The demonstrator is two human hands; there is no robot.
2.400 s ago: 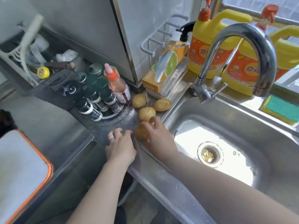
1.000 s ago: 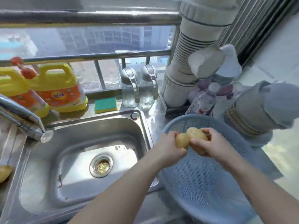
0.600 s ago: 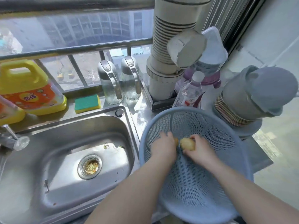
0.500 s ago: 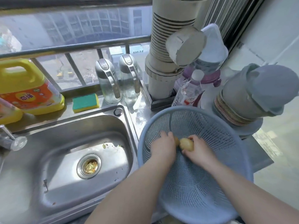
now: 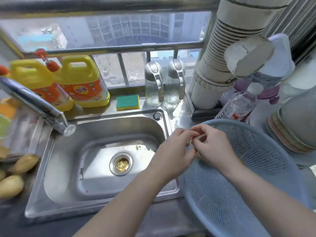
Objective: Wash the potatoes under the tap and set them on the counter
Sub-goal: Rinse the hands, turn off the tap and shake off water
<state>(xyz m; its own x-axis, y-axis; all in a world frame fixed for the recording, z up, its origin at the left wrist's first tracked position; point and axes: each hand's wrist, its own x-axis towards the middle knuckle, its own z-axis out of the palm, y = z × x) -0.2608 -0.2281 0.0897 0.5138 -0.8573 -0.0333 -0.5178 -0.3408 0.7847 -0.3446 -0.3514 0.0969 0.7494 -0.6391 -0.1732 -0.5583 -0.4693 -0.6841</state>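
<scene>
A: What's in the grip?

B: Nothing I can see. The left hand (image 5: 176, 151) and right hand (image 5: 213, 147) meet fingertip to fingertip, fingers loosely bent, over the left rim of the blue colander (image 5: 266, 158).

A: And the potatoes (image 5: 11, 185)?

B: Well apart from the hands, on the counter (image 5: 17, 207) left of the sink (image 5: 102, 134) (blurred, at least two). No water shows at the tap (image 5: 34, 101).

A: What could go wrong?

B: The round potatoes lie near the counter's near edge, so a hasty reach across the sink could roll one off. I'd also guess the colander could tip if loaded on its near side
</scene>
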